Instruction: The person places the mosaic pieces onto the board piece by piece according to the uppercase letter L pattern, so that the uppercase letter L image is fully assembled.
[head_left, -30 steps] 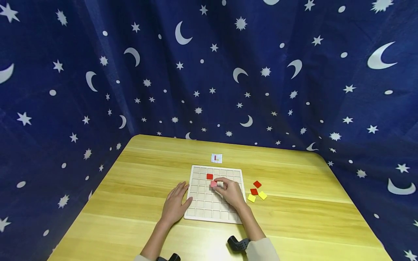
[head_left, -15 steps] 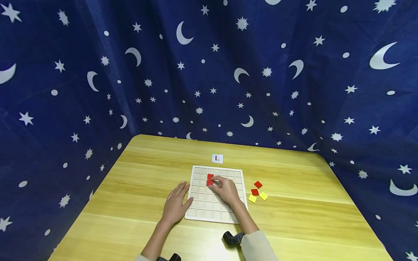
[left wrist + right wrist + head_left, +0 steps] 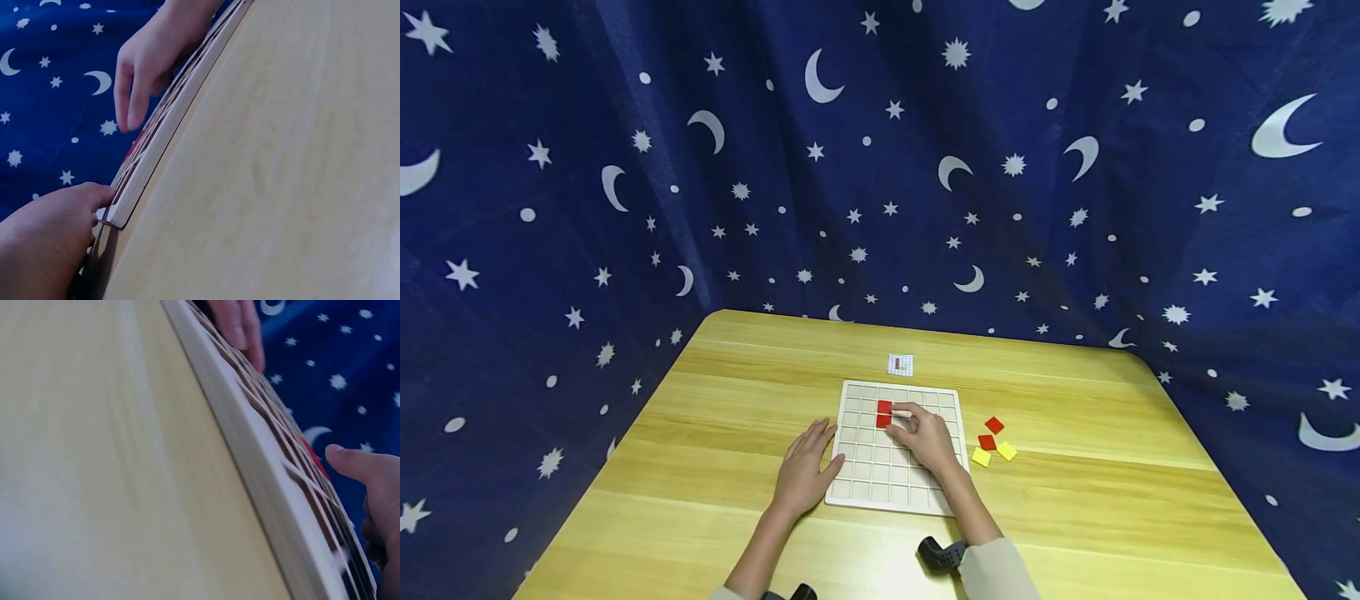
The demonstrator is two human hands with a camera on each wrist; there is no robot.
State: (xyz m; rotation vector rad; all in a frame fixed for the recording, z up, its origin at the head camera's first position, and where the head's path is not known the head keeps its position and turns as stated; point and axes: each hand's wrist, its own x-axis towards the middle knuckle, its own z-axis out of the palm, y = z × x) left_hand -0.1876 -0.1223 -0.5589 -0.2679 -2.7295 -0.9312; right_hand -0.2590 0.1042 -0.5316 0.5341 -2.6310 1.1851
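A pale grid board (image 3: 870, 489) lies on the wooden table. Two square red tiles, the far one (image 3: 883, 407) and the near one (image 3: 883, 422), sit in adjoining cells of one column. Over the board, just right of these tiles, hovers my right hand (image 3: 928, 442); thumb and forefinger are spread apart, and nothing shows between them. My left hand (image 3: 805, 475) rests along the board's left side, its thumb touching the rim. In the left wrist view, that thumb lies on the board's corner, below the right hand's downward fingers (image 3: 139, 103).
Loose red tiles (image 3: 994, 425) and yellow tiles (image 3: 981, 457) lie on the table right of the board. A small printed grid card (image 3: 900, 365) lies beyond its far edge. A dark blue curtain (image 3: 880, 167) with stars and moons hangs behind the table.
The near red tile, earlier pinched in my right hand above the board, now lies flat in the cell below the first. The right fingers have parted from it. My left hand stays put.
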